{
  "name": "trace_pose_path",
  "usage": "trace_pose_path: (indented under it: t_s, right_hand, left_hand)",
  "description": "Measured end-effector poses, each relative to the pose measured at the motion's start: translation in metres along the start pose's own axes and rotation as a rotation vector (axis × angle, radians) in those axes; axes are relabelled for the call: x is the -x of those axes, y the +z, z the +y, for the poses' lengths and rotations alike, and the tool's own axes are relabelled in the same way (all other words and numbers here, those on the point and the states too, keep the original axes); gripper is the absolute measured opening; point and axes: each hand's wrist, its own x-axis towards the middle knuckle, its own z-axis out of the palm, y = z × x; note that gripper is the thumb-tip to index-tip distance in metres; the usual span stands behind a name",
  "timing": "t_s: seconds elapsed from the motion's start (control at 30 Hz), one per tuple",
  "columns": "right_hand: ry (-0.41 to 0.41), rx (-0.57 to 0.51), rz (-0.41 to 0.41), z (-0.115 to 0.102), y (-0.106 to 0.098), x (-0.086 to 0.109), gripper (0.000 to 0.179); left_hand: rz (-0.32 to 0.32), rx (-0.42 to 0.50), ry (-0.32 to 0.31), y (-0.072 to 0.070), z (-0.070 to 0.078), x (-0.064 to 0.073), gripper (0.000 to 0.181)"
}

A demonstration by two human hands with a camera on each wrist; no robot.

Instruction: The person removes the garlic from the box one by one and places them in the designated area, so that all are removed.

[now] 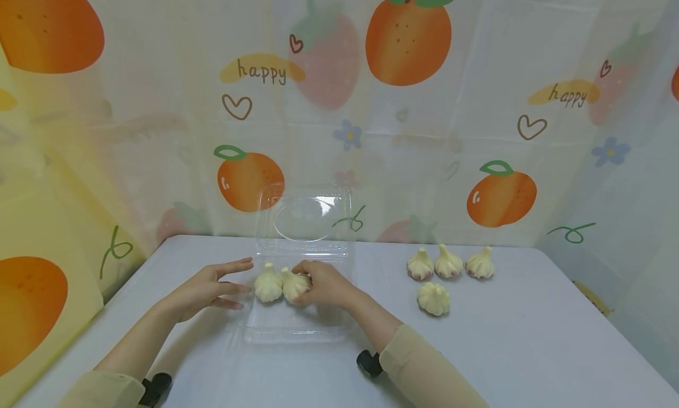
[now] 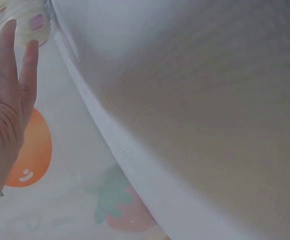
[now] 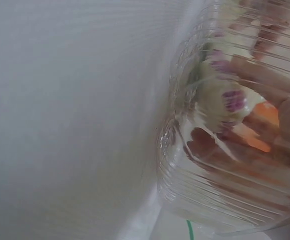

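Note:
A clear plastic clamshell box [image 1: 297, 335] lies on the table with its lid [image 1: 302, 219] raised at the back. Two garlic bulbs sit side by side in its base. The thumb and fingers of my right hand [image 1: 331, 287] grip the right-hand garlic bulb [image 1: 294, 285]; through the ribbed box wall [image 3: 224, 200] the right wrist view shows that hand around a bulb. The other garlic bulb [image 1: 268, 284] touches its left side. My left hand [image 1: 204, 290], fingers spread and extended, is beside the box's left edge and holds nothing.
Several garlic bulbs are grouped to the right of the box: a row of three, its middle bulb [image 1: 448, 262] included, and a single bulb [image 1: 434, 299] in front. A fruit-printed curtain [image 1: 414, 131] hangs behind the white table [image 1: 504, 349].

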Motion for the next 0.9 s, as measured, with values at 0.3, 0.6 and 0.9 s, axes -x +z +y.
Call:
trace_pose_path:
  t_s: [0.3, 0.6, 0.9]
  right_hand:
    - [-0.013, 0.028, -0.005, 0.0030, 0.0023, -0.0006, 0.055]
    - [0.004, 0.033, -0.012, 0.0004, 0.0021, -0.0004, 0.053]
    - [0.005, 0.021, 0.004, -0.0013, -0.0003, 0.0011, 0.053]
  left_hand:
    - [-0.007, 0.004, 0.001, -0.0001, 0.0001, 0.0002, 0.073]
    - [-0.014, 0.011, 0.017, 0.0001, 0.0011, 0.0018, 0.074]
    - [-0.012, 0.008, 0.017, 0.0005, 0.0007, 0.0008, 0.073]
